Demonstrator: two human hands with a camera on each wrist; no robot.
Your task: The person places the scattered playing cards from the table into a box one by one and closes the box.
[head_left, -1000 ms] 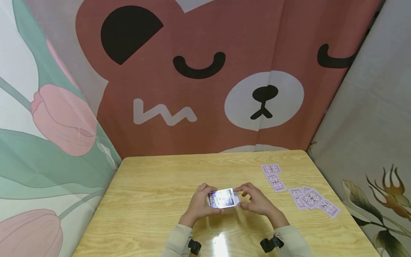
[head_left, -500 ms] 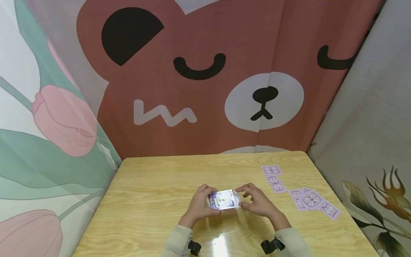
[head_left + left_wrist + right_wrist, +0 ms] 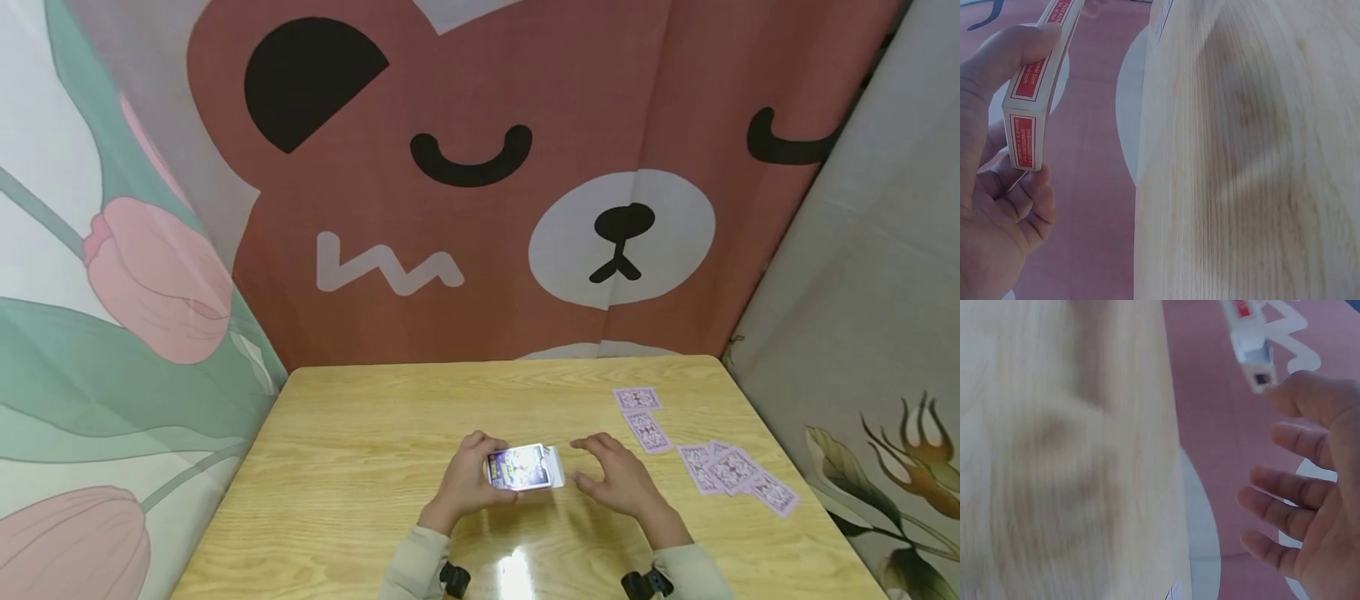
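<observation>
My left hand grips a small playing card box above the table, thumb along one narrow side and fingers on the other. The box shows white edges with red printed panels in the left wrist view, and its upper face is shiny and purple-blue. A pale flap sticks out from its right end, which in the right wrist view looks open. To the right of that flap, a short gap away, is my right hand, fingers spread and holding nothing.
Several playing cards lie face down on the right of the wooden table: one card and another card further back, and an overlapping group nearer the right edge. A bear-print curtain hangs behind the table.
My right hand has let go of the box's flap and moved off to the right, its fingers spreading. The left hand keeps the box in nearly the same place.
</observation>
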